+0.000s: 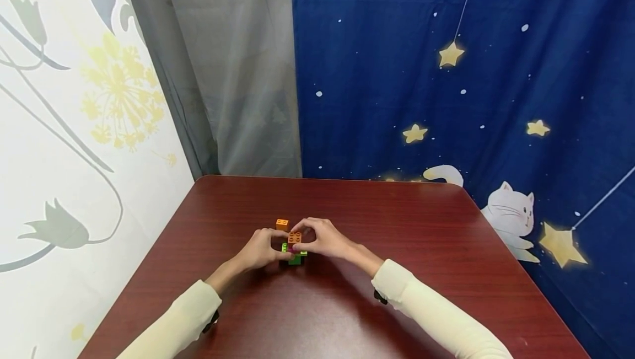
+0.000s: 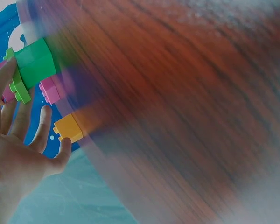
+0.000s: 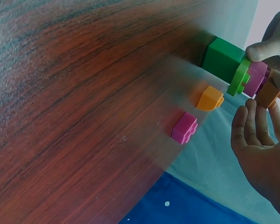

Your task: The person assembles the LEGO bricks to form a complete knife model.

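A toy-brick stack stands upright, with a green block (image 3: 224, 56) at the bottom, a lime plate (image 3: 240, 77) above it and a magenta brick (image 3: 255, 77) higher up. At its top is an orange brick (image 1: 295, 238), which my right hand (image 1: 327, 239) pinches between thumb and fingers. My left hand (image 1: 260, 250) holds the stack from the other side, its thumb against the lime and magenta layers. Its remaining fingers spread out in the left wrist view. Fingers hide part of the magenta brick, so whether the orange brick is fully seated I cannot tell.
Just behind the stack, a loose yellow-orange brick (image 1: 282, 224) lies on the brown wooden table (image 1: 347, 204). A loose pink brick (image 3: 184, 128) is near it, hidden from the head view. Curtains (image 1: 372, 100) hang beyond the table's far edge.
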